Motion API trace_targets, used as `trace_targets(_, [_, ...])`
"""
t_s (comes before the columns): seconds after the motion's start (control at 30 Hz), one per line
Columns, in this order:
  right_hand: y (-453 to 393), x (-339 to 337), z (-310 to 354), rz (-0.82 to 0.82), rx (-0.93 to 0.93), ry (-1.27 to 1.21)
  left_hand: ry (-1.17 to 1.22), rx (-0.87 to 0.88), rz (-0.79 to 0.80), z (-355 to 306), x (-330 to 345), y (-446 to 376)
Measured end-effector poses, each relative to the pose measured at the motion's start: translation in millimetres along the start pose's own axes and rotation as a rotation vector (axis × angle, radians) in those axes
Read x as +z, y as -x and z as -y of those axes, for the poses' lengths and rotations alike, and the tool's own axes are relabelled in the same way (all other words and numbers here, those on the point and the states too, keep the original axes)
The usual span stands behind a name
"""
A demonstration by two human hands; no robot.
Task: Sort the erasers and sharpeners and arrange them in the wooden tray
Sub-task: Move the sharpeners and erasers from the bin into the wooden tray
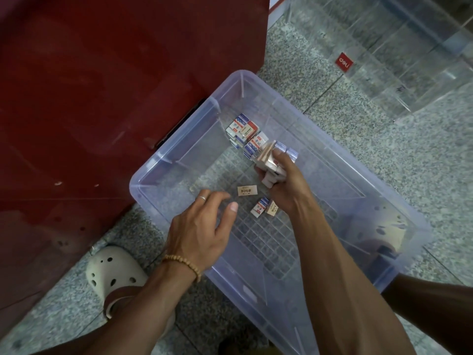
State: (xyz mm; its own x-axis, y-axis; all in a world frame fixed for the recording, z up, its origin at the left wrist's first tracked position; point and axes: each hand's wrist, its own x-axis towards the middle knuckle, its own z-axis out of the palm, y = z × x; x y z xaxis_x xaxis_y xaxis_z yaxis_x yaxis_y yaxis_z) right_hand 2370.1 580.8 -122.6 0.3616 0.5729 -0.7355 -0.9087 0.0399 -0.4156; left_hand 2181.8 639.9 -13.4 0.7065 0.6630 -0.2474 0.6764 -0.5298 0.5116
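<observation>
The left hand (202, 224) hovered with a wide, empty grip inside the clear bluish plastic tub (409, 226). Just beyond its fingertips lay a flat beige paper-sleeved eraser (247, 190), long axis crosswise; two more small erasers (265, 207) lay to its right. Farther in, the right hand (284, 183) gripped a stack of erasers (268, 162), with open floor all round.

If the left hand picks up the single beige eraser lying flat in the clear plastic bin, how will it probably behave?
The small flat beige eraser with dark print is a thin block lying on its broad face, so it probably will not roll or tip. It looks light next to the left hand. On the ribbed floor of the clear plastic bin it may slide before the fingertips pinch its low edges.
</observation>
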Motion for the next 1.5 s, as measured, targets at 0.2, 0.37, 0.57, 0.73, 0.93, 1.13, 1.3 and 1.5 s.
trace_targets(0.2, [42, 19, 15, 0.234, -0.004, -0.022, 0.281, -0.061, -0.15, -15, -30, -3])
trace_targets(0.37, [98, 62, 36, 0.401, -0.023, 0.105, 0.305, 0.001, -0.276, -40, -78, 10])
trace_targets(0.57, [185, 128, 54, 0.573, -0.09, 0.183, 0.357, 0.076, -0.466, -70, -142, 45])
trace_targets(0.73, [253, 175, 60, 0.632, -0.081, 0.239, 0.441, 0.042, -0.552, -85, -187, 72])
trace_targets(0.93, [299, 215, 55, 0.736, -0.062, 0.301, 0.593, 0.036, -0.466, -96, -231, 89])
trace_targets(1.13, [322, 245, 44, 0.738, -0.049, 0.19, 0.758, 0.034, -0.527, -96, -266, 107])
trace_targets(1.3, [331, 266, 35, 0.669, -0.078, 0.156, 0.733, 0.012, -0.6, -84, -283, 111])
trace_targets(1.5, [329, 284, 17, 0.633, -0.004, 0.148, 0.788, -0.059, -0.71, -71, -296, 110])
